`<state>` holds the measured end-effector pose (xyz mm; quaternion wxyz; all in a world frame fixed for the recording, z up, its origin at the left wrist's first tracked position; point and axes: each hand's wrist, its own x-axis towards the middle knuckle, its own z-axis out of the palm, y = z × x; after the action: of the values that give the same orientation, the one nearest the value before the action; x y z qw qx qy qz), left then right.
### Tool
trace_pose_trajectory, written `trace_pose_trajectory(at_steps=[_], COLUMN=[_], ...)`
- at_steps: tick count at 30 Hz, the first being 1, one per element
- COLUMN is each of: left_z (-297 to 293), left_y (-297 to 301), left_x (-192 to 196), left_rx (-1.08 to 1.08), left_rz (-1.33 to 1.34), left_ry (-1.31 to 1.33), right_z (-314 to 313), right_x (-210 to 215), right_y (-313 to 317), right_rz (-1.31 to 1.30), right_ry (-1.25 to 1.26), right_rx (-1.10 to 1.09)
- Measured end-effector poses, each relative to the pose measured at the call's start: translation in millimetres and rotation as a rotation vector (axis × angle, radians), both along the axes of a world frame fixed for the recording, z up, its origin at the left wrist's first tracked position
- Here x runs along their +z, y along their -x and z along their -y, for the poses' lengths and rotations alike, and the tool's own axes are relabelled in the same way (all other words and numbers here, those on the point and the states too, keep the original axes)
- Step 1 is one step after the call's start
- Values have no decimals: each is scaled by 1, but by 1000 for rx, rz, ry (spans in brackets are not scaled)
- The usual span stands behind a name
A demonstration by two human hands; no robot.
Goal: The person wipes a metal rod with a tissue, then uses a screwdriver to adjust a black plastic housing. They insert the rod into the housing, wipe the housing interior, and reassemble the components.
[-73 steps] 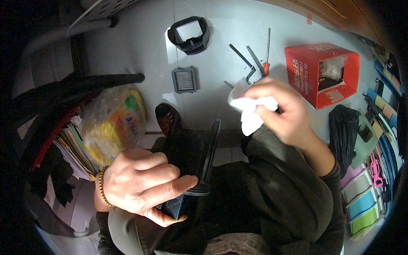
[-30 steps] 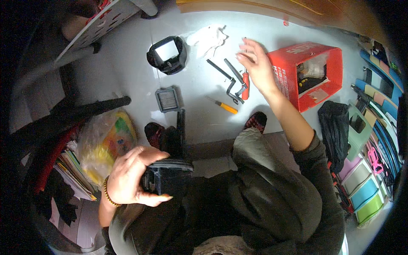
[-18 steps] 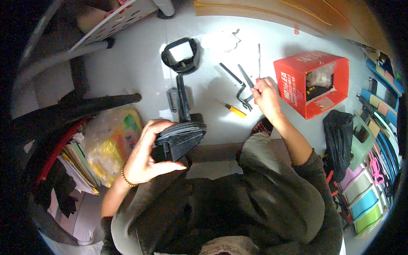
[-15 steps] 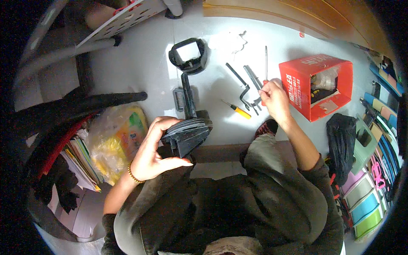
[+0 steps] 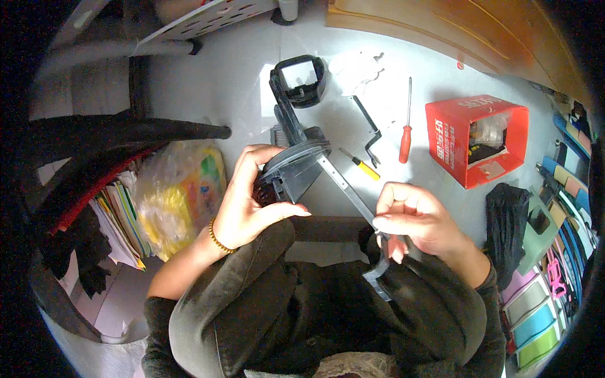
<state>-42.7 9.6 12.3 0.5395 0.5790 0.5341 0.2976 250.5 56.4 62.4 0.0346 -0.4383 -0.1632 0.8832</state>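
The left hand (image 5: 252, 201) curls round a dark ribbed plastic housing (image 5: 291, 171) above the lap, grip pressed tight on its rear. The right hand (image 5: 416, 220) pinches a long, flat grey metal bar (image 5: 346, 192) that slants into the housing; its bent lower end is partly hidden by the fingers. On the pale floor (image 5: 233, 94) lie a red-handled screwdriver (image 5: 406, 132) and an open red box (image 5: 479, 138).

Grey floor (image 5: 208, 88) w/ red screwdriver (image 5: 405, 135), sm. yellow screwdriver (image 5: 360, 164), red box (image 5: 479, 142), black frame (image 5: 300, 80).
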Motion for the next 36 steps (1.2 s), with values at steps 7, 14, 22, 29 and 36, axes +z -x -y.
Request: trace_pose_trajectory(at_steps=[7, 14, 22, 29, 36], left_z=[0, 2, -2, 1, 4], left_y=[-1, -3, -5, -6, -4], left_x=[4, 8, 12, 16, 23], left_rx=[-45, -62, -58, -46, -74], left_rz=[-190, -212, -212, -245, -368], left_ry=[-187, -212, -296, -301, -376], right_z=[11, 20, 23, 30, 34], right_x=[-8, -10, -4, -2, 0], right_y=[5, 10, 19, 22, 23], right_rz=[-15, 14, 11, 31, 121], right_ry=[-142, -272, -218, -282, -380], right_rx=[84, 89, 77, 6, 61])
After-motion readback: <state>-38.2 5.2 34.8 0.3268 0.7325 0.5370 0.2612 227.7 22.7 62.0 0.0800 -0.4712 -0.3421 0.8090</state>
